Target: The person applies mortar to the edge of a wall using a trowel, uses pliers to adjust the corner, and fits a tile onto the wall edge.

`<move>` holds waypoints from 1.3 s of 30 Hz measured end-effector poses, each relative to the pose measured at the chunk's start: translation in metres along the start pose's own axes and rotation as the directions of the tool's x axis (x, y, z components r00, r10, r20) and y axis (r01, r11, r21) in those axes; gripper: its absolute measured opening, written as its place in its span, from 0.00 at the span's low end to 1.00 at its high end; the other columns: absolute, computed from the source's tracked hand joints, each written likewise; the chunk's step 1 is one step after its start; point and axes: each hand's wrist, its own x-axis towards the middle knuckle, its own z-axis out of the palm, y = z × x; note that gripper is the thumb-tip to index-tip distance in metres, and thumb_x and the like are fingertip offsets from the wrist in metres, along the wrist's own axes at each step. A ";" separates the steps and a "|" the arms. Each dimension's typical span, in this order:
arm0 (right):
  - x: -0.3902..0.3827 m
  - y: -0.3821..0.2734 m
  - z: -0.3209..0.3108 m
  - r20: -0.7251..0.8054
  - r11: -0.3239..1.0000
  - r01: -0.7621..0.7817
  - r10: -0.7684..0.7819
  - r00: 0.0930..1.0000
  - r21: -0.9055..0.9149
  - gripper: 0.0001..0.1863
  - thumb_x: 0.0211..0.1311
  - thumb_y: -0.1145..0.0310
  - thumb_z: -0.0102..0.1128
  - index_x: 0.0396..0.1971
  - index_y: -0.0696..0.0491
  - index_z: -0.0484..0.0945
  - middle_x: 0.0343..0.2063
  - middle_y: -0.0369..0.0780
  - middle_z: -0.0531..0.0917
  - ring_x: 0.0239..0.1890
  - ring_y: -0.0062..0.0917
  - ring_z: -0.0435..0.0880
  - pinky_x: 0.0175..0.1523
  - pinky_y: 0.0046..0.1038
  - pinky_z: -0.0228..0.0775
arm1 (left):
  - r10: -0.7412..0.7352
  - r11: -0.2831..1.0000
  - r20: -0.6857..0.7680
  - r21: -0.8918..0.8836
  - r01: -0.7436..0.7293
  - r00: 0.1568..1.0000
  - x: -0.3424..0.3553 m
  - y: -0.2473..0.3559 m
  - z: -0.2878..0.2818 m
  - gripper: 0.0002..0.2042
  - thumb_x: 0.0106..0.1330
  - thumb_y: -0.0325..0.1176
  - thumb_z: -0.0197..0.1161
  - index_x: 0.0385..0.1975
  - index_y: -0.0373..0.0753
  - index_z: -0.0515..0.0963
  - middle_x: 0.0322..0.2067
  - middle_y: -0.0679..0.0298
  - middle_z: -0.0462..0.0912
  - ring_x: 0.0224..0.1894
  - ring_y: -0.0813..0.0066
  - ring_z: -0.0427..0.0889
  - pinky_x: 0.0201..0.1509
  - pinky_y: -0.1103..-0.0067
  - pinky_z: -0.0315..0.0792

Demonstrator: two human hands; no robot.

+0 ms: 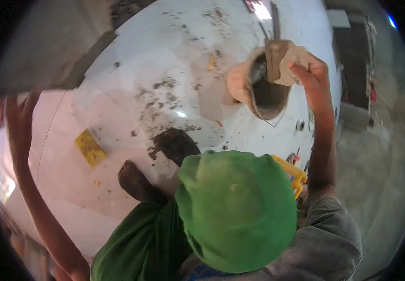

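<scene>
A flat tan-and-brown piece [282,65] stands at two o'clock from the centre of the view, its lower edge over the mouth of a tilted bucket [240,84]; it may be a mortar-coated tool, but blur makes its kind uncertain. The right hand [314,77] pinches it from the two o'clock side, between thumb and fingers. The bucket's inside is smeared grey, and it rests on a white surface [240,28].

Dark crumbs [158,100] scatter toward eleven o'clock. Two dark shoes [139,180] stand at eight o'clock, and a yellow block [90,147] lies at nine.

Farther out at nine o'clock, the left hand [19,119] has its fingers spread up toward the edge of a grey panel [52,51] at ten; I cannot tell whether they touch. A yellow-handled object [295,174] sits at four o'clock, next to a green cap [237,210] at five.
</scene>
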 end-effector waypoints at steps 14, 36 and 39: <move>0.014 0.196 0.023 0.610 0.503 0.505 0.057 0.790 -0.701 0.14 0.47 0.68 0.62 0.33 0.59 0.85 0.34 0.49 0.88 0.43 0.48 0.87 0.49 0.47 0.79 | -0.310 0.856 0.032 -0.425 0.294 0.950 0.002 0.007 -0.012 0.28 0.73 0.38 0.66 0.68 0.31 0.67 0.64 0.52 0.73 0.65 0.66 0.75 0.71 0.67 0.72; 0.033 -0.015 0.008 0.671 0.973 -0.203 0.082 0.737 0.105 0.15 0.55 0.65 0.74 0.39 0.59 0.88 0.36 0.39 0.88 0.36 0.26 0.85 0.45 0.29 0.76 | 0.032 0.946 0.083 0.318 -0.057 0.996 0.000 -0.009 -0.012 0.24 0.69 0.36 0.68 0.64 0.41 0.73 0.54 0.54 0.82 0.53 0.58 0.82 0.59 0.69 0.74; 0.015 -0.003 0.112 0.501 0.980 0.121 -0.184 0.846 0.156 0.12 0.61 0.69 0.69 0.42 0.58 0.87 0.38 0.38 0.87 0.35 0.23 0.83 0.42 0.24 0.76 | -0.202 0.886 -0.065 -0.438 0.154 0.977 0.018 0.051 -0.014 0.34 0.65 0.41 0.75 0.66 0.34 0.67 0.53 0.53 0.85 0.53 0.65 0.87 0.53 0.73 0.80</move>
